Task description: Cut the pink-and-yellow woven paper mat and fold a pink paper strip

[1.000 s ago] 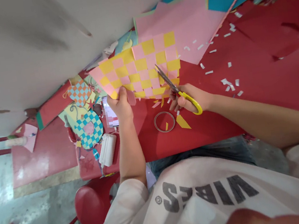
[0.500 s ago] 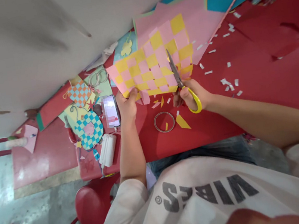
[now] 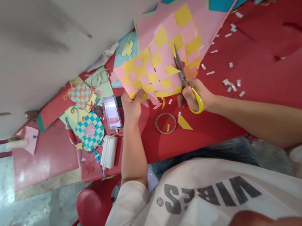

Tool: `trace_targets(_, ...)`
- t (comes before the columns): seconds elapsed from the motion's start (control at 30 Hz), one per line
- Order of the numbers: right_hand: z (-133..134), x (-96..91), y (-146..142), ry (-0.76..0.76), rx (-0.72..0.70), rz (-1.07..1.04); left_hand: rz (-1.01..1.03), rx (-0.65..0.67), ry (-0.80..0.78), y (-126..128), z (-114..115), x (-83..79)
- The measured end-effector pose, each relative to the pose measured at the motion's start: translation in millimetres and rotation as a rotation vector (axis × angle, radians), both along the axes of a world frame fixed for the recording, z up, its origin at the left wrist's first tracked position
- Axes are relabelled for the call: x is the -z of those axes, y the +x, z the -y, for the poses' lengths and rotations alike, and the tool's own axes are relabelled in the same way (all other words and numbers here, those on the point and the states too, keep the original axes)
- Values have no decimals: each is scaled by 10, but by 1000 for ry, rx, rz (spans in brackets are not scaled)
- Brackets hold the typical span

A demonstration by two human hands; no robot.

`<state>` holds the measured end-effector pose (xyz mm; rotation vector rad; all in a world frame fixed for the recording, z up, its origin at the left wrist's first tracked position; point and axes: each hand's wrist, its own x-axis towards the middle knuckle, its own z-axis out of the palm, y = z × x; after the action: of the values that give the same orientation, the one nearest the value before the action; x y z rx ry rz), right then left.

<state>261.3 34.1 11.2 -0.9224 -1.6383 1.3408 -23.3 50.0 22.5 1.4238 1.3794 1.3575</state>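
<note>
**Woven paper in left hand, scissors in right, over a red table**

Head view. Left hand [image 3: 132, 106] grasps the near left corner of a pink-and-yellow woven paper [image 3: 146, 68], thumb on top. Paper held up beyond and between the hands, tilted. Right hand [image 3: 199, 94] grips scissors [image 3: 181, 72] by the yellow handle, thumb at the loop. Blades point away from the body and overlap the paper's right part; a yellow flap sticks up just left of them. Cannot tell whether the right fingertips also touch the paper.

Between the forearms, nearer the body: a thin ring [image 3: 167, 133] on the red table [image 3: 219, 129], with a yellow scrap [image 3: 184, 123] just right of it, on the near side of the right hand.

Just left of the left hand: phone [image 3: 111, 112], screen lit. Nearer the body, left of that forearm: white box [image 3: 109, 151]. Farther left, a round blue checked piece [image 3: 98, 134].

Beyond both hands: pink sheet [image 3: 149, 29]. Right of the right hand: scattered white snippets [image 3: 228, 84].
</note>
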Motion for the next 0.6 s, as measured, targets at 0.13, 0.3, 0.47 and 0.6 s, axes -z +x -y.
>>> trace_targets(0.13, 10, -28, -3, -2, 29, 11, -11, 12, -5, 18, 13, -35)
trace_targets(0.3, 6, -10, 11, 34, 8, 11, -11, -2, -14, 7, 13, -36)
trace_targets(0.47, -28, 108, 23, -44, -20, -26, 53, -30, -3, -30, -19, 0)
trace_targets(0.6, -37, 152, 17, -85, -53, -61, 75, -44, 4, -49, -34, 25)
